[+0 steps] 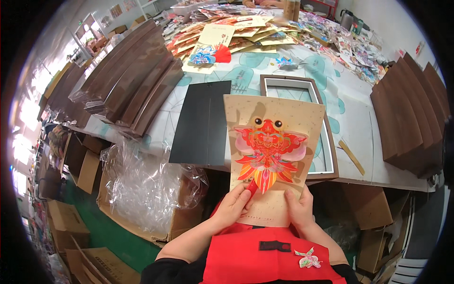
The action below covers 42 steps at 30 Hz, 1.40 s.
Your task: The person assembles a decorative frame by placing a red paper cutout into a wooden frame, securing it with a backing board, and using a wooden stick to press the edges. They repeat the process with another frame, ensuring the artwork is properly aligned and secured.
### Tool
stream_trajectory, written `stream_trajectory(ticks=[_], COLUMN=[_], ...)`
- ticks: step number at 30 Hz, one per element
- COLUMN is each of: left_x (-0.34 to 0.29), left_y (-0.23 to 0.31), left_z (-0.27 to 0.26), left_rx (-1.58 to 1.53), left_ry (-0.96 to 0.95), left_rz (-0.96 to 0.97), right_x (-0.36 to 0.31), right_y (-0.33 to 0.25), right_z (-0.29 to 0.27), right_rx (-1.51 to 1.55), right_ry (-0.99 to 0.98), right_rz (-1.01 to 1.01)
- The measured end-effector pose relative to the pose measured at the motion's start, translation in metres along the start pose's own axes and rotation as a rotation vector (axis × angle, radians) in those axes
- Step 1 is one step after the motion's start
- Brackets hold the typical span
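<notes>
Upright in front of me is a cream speckled card with a layered red paper goldfish on it, its two round eyes near the top. My left hand is closed at the card's lower left edge. A small red piece shows at its fingertips, under the fish's tail; I cannot tell whether it is separate. My right hand grips the lower right edge, thumb on the front. Behind the card lies a brown picture frame with a white inner edge. A black backing board lies left of it.
Stacks of brown frames stand at the left and right of the table. A pile of decorated cards covers the far side. A yellowish strip lies near the front edge. Below left, a cardboard box holds clear plastic wrap.
</notes>
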<state>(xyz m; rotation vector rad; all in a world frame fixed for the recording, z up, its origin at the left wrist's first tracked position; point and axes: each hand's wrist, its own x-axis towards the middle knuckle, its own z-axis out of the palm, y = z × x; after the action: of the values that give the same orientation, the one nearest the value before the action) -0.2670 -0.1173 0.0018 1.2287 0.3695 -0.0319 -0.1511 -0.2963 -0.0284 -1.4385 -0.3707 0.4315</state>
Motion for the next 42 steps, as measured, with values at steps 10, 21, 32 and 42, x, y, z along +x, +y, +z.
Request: stream_trajectory(ticks=[10, 21, 32, 42], left_x=[0.008, 0.003, 0.008, 0.018], left_y=[-0.006, -0.004, -0.017, -0.014], left_z=[0.008, 0.01, 0.009, 0.019], left_rx=[-0.045, -0.121, 0.3, 0.115], left_ry=[0.017, -0.096, 0.003, 0.19], left_rz=[0.136, 0.142, 0.189, 0.282], right_x=[-0.012, 0.022, 0.022, 0.021], right_y=[-0.051, -0.026, -0.028, -0.026], right_z=[-0.011, 0.028, 0.029, 0.044], right_rx=[-0.62, 0.026, 0.049, 0.122], right_ry=[-0.079, -0.37, -0.263, -0.058], right_rz=[-0.537, 0.098, -0.04, -0.156])
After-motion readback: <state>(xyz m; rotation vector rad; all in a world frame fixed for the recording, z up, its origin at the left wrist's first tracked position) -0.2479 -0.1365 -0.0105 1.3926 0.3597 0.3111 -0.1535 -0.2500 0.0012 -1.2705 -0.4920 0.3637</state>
